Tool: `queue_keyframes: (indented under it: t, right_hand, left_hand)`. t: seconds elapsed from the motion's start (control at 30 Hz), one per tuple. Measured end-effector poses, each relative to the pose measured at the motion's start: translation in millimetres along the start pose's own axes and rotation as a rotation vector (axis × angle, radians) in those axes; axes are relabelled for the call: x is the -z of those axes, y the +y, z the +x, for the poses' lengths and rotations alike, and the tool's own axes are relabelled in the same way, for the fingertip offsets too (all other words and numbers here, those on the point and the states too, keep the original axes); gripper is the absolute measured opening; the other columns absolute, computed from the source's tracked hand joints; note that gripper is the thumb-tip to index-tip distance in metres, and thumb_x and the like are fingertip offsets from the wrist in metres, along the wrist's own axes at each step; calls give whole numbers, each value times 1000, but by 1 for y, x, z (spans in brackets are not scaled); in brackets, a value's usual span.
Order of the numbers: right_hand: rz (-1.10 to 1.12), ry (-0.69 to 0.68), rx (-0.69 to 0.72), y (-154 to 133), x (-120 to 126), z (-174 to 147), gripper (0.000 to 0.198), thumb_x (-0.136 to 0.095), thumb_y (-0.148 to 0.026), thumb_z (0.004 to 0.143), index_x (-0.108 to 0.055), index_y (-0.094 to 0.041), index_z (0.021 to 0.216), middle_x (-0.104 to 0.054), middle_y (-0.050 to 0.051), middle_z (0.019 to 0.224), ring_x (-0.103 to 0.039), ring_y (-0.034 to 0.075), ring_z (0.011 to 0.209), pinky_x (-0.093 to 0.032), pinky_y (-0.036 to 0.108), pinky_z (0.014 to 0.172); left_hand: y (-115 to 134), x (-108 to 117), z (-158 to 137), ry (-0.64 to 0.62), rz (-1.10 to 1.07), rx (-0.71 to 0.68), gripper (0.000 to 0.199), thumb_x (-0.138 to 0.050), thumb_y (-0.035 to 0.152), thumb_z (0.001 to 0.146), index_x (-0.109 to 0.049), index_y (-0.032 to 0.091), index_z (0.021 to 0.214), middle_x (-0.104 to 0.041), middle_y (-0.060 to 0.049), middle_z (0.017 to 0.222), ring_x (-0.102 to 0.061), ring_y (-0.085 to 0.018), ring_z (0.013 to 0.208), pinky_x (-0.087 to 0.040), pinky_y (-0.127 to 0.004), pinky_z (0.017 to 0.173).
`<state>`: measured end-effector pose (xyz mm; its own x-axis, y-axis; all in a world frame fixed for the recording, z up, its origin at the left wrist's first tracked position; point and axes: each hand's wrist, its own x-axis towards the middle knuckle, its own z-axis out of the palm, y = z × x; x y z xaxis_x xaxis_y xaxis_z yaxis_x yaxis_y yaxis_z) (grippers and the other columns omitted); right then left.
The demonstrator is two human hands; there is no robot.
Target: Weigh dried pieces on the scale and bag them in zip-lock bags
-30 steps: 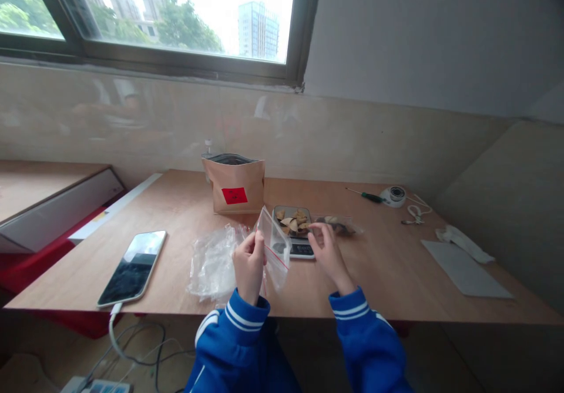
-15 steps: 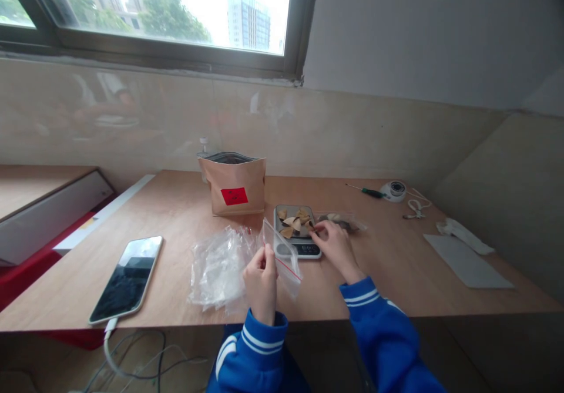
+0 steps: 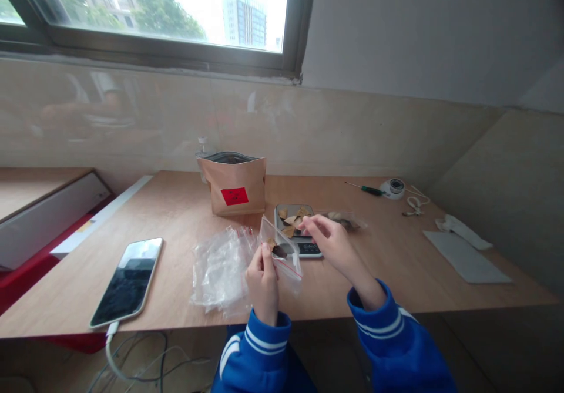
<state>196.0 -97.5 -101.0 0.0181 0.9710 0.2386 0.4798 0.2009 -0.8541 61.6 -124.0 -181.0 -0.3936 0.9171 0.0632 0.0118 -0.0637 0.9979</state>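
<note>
My left hand point(image 3: 263, 278) pinches a small clear zip bag point(image 3: 291, 265) with a red seal line, in front of the scale. A brown dried piece point(image 3: 272, 244) and something dark show at the bag's mouth or inside it; I cannot tell which. Behind the bag is a small digital scale point(image 3: 311, 248), partly hidden by it. Several curled tan dried pieces point(image 3: 289, 230) lie on its plate. My right hand point(image 3: 337, 246) hovers over the plate's right side, thumb and forefinger closed together. What they hold, if anything, is too small to make out.
A pile of clear zip bags point(image 3: 220, 269) lies left of my left hand. An open brown paper pouch point(image 3: 238, 181) stands behind. A filled clear bag point(image 3: 352, 221) is beside the scale. A phone point(image 3: 127, 281), a screwdriver point(image 3: 372, 191) and a white camera point(image 3: 393, 188) lie farther out.
My right hand has lifted from the dried pieces at the scale's right edge and shifted slightly. A brown piece and something dark now show at the held bag. My left hand keeps its pinch.
</note>
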Motion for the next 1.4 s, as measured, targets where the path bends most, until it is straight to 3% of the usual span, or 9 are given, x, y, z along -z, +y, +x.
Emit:
queue_keyframes:
  t: [0.13, 0.27, 0.53, 0.7, 0.83, 0.97, 1.07, 1.2, 1.4]
  right_hand:
    - [-204, 40, 152, 37, -10, 11, 27, -44, -36, 89, -66, -20, 92, -63, 9, 98, -59, 22, 93, -46, 36, 84]
    - [-466, -83, 298, 67, -31, 19, 36, -55, -30, 83, -57, -25, 119, -49, 11, 129, -44, 28, 121, -37, 46, 99]
    - [-558, -70, 299, 86, -47, 26, 19, -54, -19, 83, -66, -21, 98, -56, 12, 115, -51, 28, 105, -44, 45, 91]
    - [-299, -60, 272, 79, -40, 26, 17, -51, -23, 87, -67, -21, 91, -59, 8, 98, -58, 22, 96, -47, 39, 88]
    - [-25, 63, 166, 66, -31, 25, 21, -58, -37, 83, -69, -19, 87, -62, 7, 95, -62, 19, 85, -51, 35, 79]
    - [361, 127, -23, 34, -17, 22, 36, -66, -49, 74, -67, -17, 90, -68, 6, 89, -65, 18, 75, -53, 33, 73]
    - [544, 50, -94, 6, -12, 16, 38, -69, -50, 71, -65, -17, 89, -68, 3, 83, -64, 15, 66, -53, 30, 67]
    - [421, -96, -114, -9, -22, 5, 32, -67, -48, 72, -65, -17, 80, -65, 1, 71, -59, 13, 56, -49, 25, 53]
    - [27, -41, -1, -7, -35, -3, 22, -59, -38, 81, -67, -19, 74, -68, 2, 71, -58, 15, 62, -44, 26, 58]
  left_hand:
    - [-2, 4, 4, 0, 2, -2, 45, -42, 56, 85, -45, 20, 58, -38, 5, 46, -38, -11, 46, -31, -23, 46]
    - [-2, 6, 5, -23, -12, -1, 46, -43, 58, 84, -45, 19, 58, -37, 6, 44, -37, -10, 44, -31, -22, 46]
    - [2, 8, 5, -76, -14, 12, 47, -43, 56, 84, -42, 20, 56, -36, 6, 43, -37, -9, 43, -32, -22, 46]
    - [2, 7, 4, -89, -29, 24, 46, -44, 58, 83, -43, 20, 57, -36, 6, 44, -35, -10, 43, -31, -22, 45]
    - [2, 7, 3, -97, -32, 30, 47, -45, 59, 83, -43, 20, 57, -36, 6, 45, -35, -9, 44, -30, -21, 44]
    - [2, 7, 3, -96, -35, 35, 47, -44, 59, 83, -42, 20, 57, -36, 6, 44, -36, -9, 43, -30, -21, 43]
    - [3, 5, 2, -75, -62, 36, 47, -44, 59, 83, -42, 20, 57, -36, 6, 44, -36, -9, 42, -30, -21, 43]
    - [1, 4, 1, -65, -117, 42, 46, -45, 58, 83, -43, 20, 59, -37, 7, 44, -37, -9, 42, -31, -21, 43]
    - [2, 7, 3, -30, -140, 26, 46, -44, 57, 84, -42, 20, 57, -38, 7, 43, -36, -9, 41, -31, -21, 43]
